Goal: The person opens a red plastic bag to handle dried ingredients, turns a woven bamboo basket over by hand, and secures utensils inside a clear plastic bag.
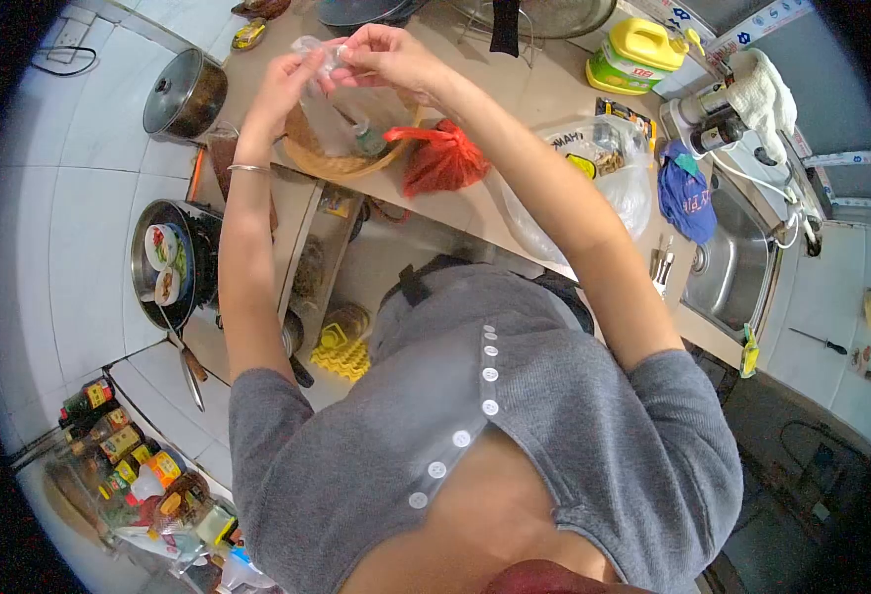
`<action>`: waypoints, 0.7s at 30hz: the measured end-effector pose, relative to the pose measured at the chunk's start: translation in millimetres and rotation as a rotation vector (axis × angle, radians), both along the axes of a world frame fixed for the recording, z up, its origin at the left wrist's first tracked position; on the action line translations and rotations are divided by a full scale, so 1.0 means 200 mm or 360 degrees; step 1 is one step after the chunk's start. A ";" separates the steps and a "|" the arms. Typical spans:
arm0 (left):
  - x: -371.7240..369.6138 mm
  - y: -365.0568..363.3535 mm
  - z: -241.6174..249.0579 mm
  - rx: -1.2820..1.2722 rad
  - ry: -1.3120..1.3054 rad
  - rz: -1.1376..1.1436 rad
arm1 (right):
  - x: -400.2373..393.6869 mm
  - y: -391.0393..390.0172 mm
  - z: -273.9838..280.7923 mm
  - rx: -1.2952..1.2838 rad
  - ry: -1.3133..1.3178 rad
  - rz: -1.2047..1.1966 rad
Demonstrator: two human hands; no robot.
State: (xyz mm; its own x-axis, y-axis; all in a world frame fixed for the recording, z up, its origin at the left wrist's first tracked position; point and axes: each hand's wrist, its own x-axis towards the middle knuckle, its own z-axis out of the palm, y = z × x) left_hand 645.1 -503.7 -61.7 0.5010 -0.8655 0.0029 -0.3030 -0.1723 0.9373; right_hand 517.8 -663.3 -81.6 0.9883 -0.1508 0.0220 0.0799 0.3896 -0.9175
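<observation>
Above a round woven basket (332, 166) on the counter, both hands hold the gathered top of a clear plastic bag (346, 117). My left hand (282, 87), with a bangle at the wrist, pinches the bag's top from the left. From the right, my right hand (384, 57) grips the same bunched plastic, its fingers closed. The bag hangs down over the basket, and something greenish shows near its lower end, too unclear to name. Just right of the basket lies a tied red plastic bag (442, 158).
A lidded pot (185, 94) and a wok (163, 223) holding small dishes stand at the left. Towards the right are a large clear bag (626, 188), a yellow jug (636, 56), a blue cloth (686, 195) and a sink (727, 267).
</observation>
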 end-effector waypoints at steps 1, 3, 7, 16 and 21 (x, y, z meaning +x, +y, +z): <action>0.02 0.00 -0.02 -0.0043 0.0171 -0.0012 | 0.00 0.01 -0.01 0.0001 0.0001 -0.0001; -0.01 0.00 -0.02 -0.0109 0.0230 0.0026 | -0.01 0.04 -0.05 0.0069 -0.0207 -0.0052; 0.01 0.02 -0.05 -0.0244 0.0248 0.0014 | -0.01 0.07 -0.14 -0.1095 -0.0623 -0.0745; -0.12 0.09 0.04 -0.0021 -0.0626 -0.0068 | 0.00 0.06 -0.16 -0.1238 -0.0373 -0.0757; -0.20 0.08 -0.04 -0.0259 -0.1821 0.0178 | 0.12 0.06 -0.15 -0.1101 -0.0614 -0.0573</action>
